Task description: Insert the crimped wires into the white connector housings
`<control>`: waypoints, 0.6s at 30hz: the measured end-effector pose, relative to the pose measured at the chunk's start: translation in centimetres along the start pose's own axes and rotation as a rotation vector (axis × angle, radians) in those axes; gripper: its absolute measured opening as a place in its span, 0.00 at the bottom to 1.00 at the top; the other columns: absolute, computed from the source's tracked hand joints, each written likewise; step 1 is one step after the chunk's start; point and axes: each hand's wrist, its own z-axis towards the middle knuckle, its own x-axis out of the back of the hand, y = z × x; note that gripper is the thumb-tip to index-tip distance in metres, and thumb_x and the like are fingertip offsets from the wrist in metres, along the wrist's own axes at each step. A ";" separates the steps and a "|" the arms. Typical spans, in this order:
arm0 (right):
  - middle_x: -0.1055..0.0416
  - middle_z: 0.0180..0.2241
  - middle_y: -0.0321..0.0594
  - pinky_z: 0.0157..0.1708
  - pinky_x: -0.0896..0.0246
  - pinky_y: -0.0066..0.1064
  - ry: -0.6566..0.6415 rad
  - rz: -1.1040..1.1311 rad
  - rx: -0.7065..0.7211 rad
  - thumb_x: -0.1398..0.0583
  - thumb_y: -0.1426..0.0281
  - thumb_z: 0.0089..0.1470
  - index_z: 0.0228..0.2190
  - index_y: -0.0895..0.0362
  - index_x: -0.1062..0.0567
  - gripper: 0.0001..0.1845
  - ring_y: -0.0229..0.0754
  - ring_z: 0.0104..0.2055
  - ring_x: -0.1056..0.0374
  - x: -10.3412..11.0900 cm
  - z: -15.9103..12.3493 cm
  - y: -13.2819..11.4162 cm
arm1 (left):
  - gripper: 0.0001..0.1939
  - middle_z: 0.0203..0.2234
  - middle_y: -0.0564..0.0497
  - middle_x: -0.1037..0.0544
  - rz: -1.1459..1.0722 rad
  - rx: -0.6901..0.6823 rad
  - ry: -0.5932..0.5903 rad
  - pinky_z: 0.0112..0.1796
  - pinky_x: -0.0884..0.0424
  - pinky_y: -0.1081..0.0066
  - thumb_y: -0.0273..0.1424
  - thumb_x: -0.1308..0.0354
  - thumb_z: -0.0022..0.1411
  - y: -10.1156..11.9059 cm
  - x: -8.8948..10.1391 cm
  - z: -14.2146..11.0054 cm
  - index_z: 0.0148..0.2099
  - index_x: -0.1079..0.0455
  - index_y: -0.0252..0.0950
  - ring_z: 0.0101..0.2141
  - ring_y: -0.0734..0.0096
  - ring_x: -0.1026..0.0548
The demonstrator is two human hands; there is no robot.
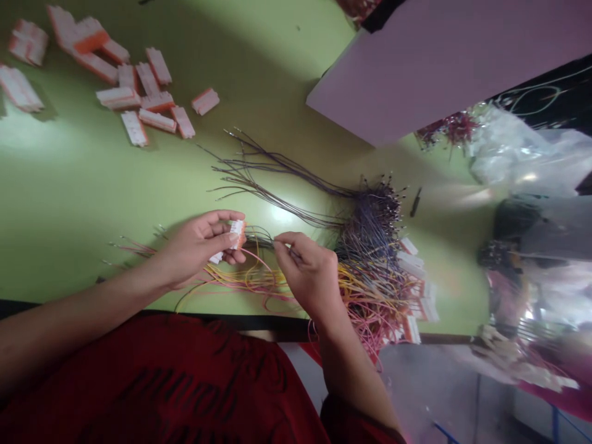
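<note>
My left hand (203, 246) is closed on a white and orange connector housing (237, 234), with another white piece showing just below the fingers. Yellow, pink and dark wires run from the connector's right side. To its right, my right hand (308, 265) pinches a dark wire (261, 239) between thumb and fingertips. Under both hands lie yellow and pink wires (272, 280), stretching right toward a large bundle. Dark purple wires (300, 166) with metal tips fan out beyond the hands.
Several loose white and orange connectors (157, 102) lie at the far left of the green table (92, 197). A pale box-like panel (416, 61) stands at the back right. Clear plastic bags (522, 148) sit at the right. A small dark tool (416, 202) lies beside the wire bundle (370, 246).
</note>
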 end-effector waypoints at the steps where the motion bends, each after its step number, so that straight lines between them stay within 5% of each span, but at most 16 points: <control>1: 0.25 0.24 0.35 0.27 0.41 0.27 0.005 -0.040 0.010 0.42 0.74 0.56 0.29 0.56 0.22 0.09 0.34 0.24 0.34 0.1 -0.1 -0.2 | 0.21 0.28 0.53 0.21 -0.012 0.000 -0.006 0.26 0.30 0.73 0.32 0.30 0.53 0.0 0.0 0.0 0.48 0.30 0.34 0.25 0.70 0.20; 11: 0.21 0.28 0.36 0.28 0.37 0.27 0.047 0.135 0.046 0.40 0.72 0.58 0.31 0.55 0.21 0.07 0.35 0.27 0.29 -1.5 0.1 -0.8 | 0.21 0.27 0.53 0.19 -0.174 0.046 -0.074 0.26 0.27 0.72 0.28 0.29 0.52 -0.2 0.2 -0.2 0.47 0.29 0.34 0.24 0.69 0.20; 18: 0.24 0.27 0.37 0.35 0.38 0.33 0.052 0.005 0.124 0.43 0.75 0.57 0.28 0.56 0.25 0.09 0.38 0.30 0.29 -1.5 0.0 -0.8 | 0.20 0.25 0.52 0.19 -0.228 0.071 -0.087 0.25 0.27 0.74 0.26 0.28 0.52 -0.2 0.4 -0.1 0.47 0.27 0.34 0.23 0.71 0.21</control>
